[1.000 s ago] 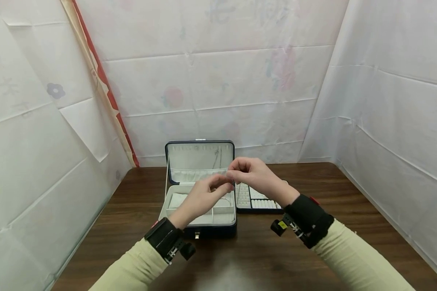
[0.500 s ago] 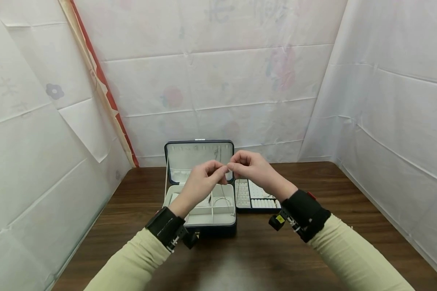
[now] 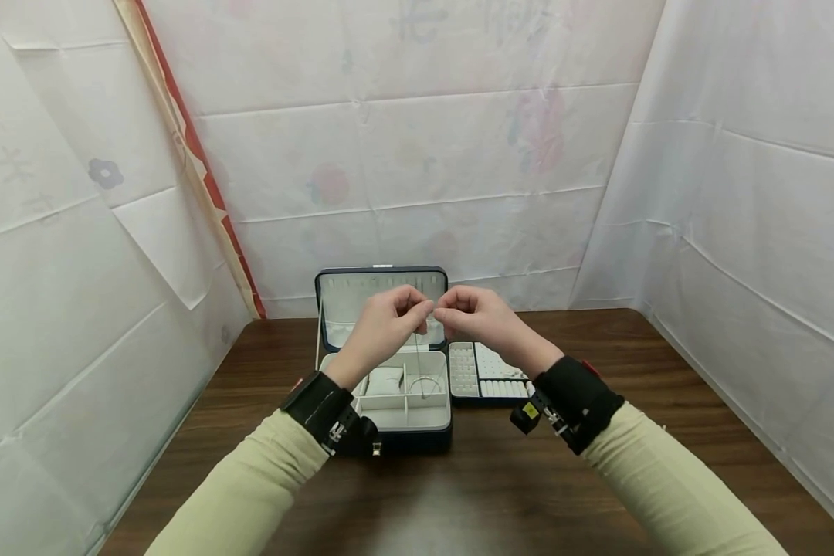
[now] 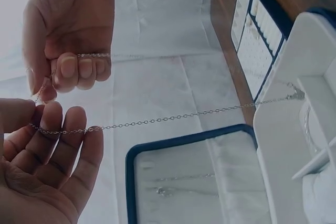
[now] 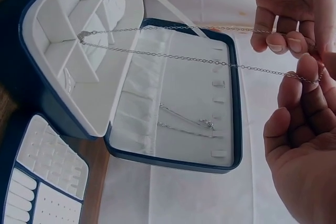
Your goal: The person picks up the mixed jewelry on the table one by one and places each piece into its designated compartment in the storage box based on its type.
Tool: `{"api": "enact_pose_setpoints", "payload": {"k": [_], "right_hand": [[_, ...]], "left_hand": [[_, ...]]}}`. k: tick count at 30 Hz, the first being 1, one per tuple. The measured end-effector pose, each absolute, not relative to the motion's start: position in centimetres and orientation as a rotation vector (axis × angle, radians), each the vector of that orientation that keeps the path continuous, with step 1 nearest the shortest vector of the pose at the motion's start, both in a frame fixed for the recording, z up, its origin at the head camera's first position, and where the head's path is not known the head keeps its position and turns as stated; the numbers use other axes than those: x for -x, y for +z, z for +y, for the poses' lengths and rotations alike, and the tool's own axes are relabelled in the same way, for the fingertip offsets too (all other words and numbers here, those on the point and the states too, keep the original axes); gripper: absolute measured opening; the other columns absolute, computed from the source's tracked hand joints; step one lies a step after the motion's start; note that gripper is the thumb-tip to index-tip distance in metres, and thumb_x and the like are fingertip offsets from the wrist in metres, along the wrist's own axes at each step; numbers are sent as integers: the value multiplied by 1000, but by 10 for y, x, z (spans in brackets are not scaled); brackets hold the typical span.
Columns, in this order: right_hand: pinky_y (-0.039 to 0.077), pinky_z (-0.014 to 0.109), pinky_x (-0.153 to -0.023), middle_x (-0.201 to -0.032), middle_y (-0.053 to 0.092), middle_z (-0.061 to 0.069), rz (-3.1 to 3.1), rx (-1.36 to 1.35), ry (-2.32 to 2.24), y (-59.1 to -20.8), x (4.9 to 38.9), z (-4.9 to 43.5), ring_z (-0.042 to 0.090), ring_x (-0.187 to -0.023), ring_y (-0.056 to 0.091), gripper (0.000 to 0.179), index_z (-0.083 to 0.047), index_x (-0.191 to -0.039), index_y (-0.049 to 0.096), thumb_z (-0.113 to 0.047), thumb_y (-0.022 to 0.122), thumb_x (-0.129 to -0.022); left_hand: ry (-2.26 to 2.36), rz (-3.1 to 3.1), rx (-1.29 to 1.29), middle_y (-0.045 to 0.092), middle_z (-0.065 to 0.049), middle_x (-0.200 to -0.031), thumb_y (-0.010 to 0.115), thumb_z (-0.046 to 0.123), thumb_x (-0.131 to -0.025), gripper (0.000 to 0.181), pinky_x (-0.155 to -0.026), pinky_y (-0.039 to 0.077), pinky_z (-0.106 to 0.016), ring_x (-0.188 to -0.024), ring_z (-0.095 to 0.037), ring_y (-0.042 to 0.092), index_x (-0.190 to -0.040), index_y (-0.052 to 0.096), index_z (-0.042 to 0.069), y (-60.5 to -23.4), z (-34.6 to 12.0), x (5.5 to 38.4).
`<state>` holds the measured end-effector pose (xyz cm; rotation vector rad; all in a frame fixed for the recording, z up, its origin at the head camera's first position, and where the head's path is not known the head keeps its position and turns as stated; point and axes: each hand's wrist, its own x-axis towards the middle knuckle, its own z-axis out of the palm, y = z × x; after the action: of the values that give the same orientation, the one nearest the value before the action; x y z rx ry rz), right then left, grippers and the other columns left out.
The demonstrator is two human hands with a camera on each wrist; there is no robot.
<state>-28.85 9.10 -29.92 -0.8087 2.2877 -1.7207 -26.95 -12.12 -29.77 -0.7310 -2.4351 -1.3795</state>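
Observation:
Both hands meet over an open dark-blue jewelry box point(image 3: 417, 442) with a white divided inside. Between thumb and fingers, my left hand point(image 3: 382, 330) pinches a fine silver necklace point(image 4: 173, 117). The right hand point(image 3: 485, 320) pinches the same chain, its fingertips close to the left's. In the right wrist view two strands run down from the fingers and join at a small silver pendant point(image 5: 84, 35), which hangs over the box's compartments. Whether the pendant touches the box I cannot tell. A round silver bangle point(image 3: 425, 383) lies in a right-hand compartment.
The raised lid point(image 5: 194, 90) bears hooks with other thin chains point(image 5: 186, 118) hanging on it. Right of the box lies a white-lined tray point(image 3: 503, 388) with ring rolls. A white cushion point(image 3: 385, 381) sits in a compartment. White sheets point(image 3: 417, 154) surround the brown table point(image 3: 563, 479).
Both hands have risen, the left one more, and their fingertips have come together at the chain. More of the necklace now hangs straight above the compartments.

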Motion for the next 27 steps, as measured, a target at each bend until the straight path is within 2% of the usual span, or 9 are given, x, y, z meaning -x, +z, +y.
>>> {"api": "enact_pose_setpoints", "payload": {"k": [1, 4, 7, 10, 12, 17, 20, 23, 27], "right_hand": [[52, 50, -93, -82, 60, 10, 2287, 808, -1718, -299, 289, 91, 43, -91, 57, 23, -9, -111, 67, -30, 66, -101], [50, 47, -89, -81, 59, 9, 2304, 820, -1697, -300, 293, 89, 34, -86, 57, 24, -10, -110, 67, -32, 66, -101], [47, 40, -79, -78, 57, 7, 2317, 835, -1677, -301, 296, 87, 29, -79, 53, 26, -10, -108, 67, -35, 65, -101], [40, 35, -68, -76, 52, 8, 2329, 856, -1663, -302, 301, 86, 24, -69, 45, 26, -11, -108, 65, -37, 64, -102], [36, 36, -65, -77, 50, 13, 2330, 870, -1658, -303, 304, 85, 22, -66, 40, 26, -12, -108, 64, -37, 63, -103], [38, 42, -68, -84, 51, 24, 2350, 925, -1664, -304, 310, 84, 23, -69, 45, 22, -13, -108, 64, -34, 60, -105], [41, 40, -71, -81, 54, 17, 2386, 952, -1670, -305, 313, 83, 26, -72, 49, 21, -12, -107, 64, -32, 59, -105], [42, 38, -72, -79, 54, 9, 2419, 949, -1675, -306, 317, 83, 28, -75, 51, 19, -13, -107, 64, -31, 59, -106], [41, 38, -70, -76, 52, 8, 2467, 916, -1682, -308, 320, 80, 28, -72, 49, 18, -12, -106, 62, -29, 57, -107]], "left_hand": [[-1363, -2442, 730, 67, -1, -76, 62, 23, -104, 14, -64, 44, -31, -71, -18, 62, -97, 69, 13, -297, -121, 271], [-1331, -2457, 731, 67, -2, -76, 62, 23, -104, 14, -65, 43, -31, -69, -17, 61, -97, 69, 14, -296, -122, 275], [-1309, -2479, 728, 67, -2, -75, 61, 23, -104, 14, -65, 43, -31, -69, -17, 62, -97, 68, 14, -295, -122, 280], [-1328, -2498, 720, 67, -2, -75, 61, 24, -104, 15, -67, 45, -32, -73, -20, 65, -98, 68, 13, -294, -124, 284], [-1353, -2511, 712, 68, -3, -76, 61, 25, -105, 15, -70, 47, -34, -77, -25, 67, -99, 68, 12, -293, -126, 286], [-1359, -2533, 697, 68, -3, -77, 61, 25, -105, 16, -73, 50, -36, -79, -25, 67, -99, 67, 12, -291, -129, 289], [-1330, -2531, 701, 67, -3, -77, 61, 25, -105, 15, -72, 49, -36, -75, -21, 64, -99, 67, 12, -291, -131, 292], [-1300, -2528, 696, 67, -4, -76, 61, 24, -105, 14, -69, 47, -35, -73, -23, 63, -99, 67, 12, -291, -132, 296], [-1235, -2536, 664, 66, -2, -75, 61, 24, -104, 14, -64, 44, -35, -71, -26, 63, -98, 67, 13, -294, -133, 301]]}}
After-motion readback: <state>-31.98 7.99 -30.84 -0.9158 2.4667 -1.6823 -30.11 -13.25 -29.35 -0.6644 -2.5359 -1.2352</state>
